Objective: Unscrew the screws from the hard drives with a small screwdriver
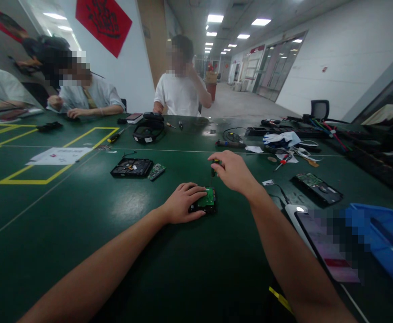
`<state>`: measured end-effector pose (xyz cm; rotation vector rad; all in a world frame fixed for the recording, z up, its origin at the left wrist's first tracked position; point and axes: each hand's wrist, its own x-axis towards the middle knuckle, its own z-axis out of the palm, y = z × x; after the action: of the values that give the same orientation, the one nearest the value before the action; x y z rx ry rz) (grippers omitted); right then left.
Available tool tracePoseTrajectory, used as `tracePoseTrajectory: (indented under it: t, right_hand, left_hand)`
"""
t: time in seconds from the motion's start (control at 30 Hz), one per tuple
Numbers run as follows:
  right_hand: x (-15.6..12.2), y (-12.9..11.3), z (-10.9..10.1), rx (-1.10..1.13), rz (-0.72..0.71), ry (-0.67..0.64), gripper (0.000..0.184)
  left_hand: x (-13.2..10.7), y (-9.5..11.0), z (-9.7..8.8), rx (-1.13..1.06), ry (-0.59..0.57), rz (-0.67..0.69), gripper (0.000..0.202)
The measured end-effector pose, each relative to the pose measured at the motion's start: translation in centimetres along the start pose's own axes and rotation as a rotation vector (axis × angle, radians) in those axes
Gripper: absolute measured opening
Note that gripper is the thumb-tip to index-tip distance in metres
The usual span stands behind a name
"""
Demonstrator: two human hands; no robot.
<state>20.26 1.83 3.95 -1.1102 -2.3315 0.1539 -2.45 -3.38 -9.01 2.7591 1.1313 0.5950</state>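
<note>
A hard drive (210, 197) lies on the green table with its green circuit board facing up. My left hand (183, 202) rests over its left part, fingers across the top and thumb along the near edge, holding it. Above the drive's far right corner, my right hand (231, 172) grips a small screwdriver (213, 167) by its dark and yellow handle. The shaft points down at that corner; whether its tip touches a screw is too small to tell. To the left are an opened hard drive (132, 167) and a loose circuit board (156, 171).
On the right lie another hard drive (317, 188), a red-handled screwdriver (284, 160), a tablet-like device (324, 251) and a blue tray (388, 251). A power screwdriver (230, 144) and black headgear (148, 130) are farther back. Several people sit across the table.
</note>
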Motion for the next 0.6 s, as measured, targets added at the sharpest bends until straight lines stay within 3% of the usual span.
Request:
tracePoseTrajectory:
  t: [0.13,0.33,0.47,0.6]
  right_hand:
    - [-0.08,-0.21,-0.11,0.1,-0.025,-0.024,0.028]
    - [-0.18,-0.32,-0.32,0.147,0.046,-0.075,0.031]
    - [-0.06,-0.03,0.03,0.076,0.108,-0.005,0.02]
    - [0.03,0.1,0.35,-0.028,0.073,0.069,0.012]
  left_hand:
    - [-0.04,-0.04,-0.01,0.0,-0.002,-0.002,0.069]
    - [-0.08,-0.12,0.06,-0.014,-0.004,-0.006,0.07]
    - [-0.04,-0.1,0.12,-0.009,-0.005,-0.004,0.07]
    - [-0.03,-0.02,0.08,0.003,-0.005,0.0,0.069]
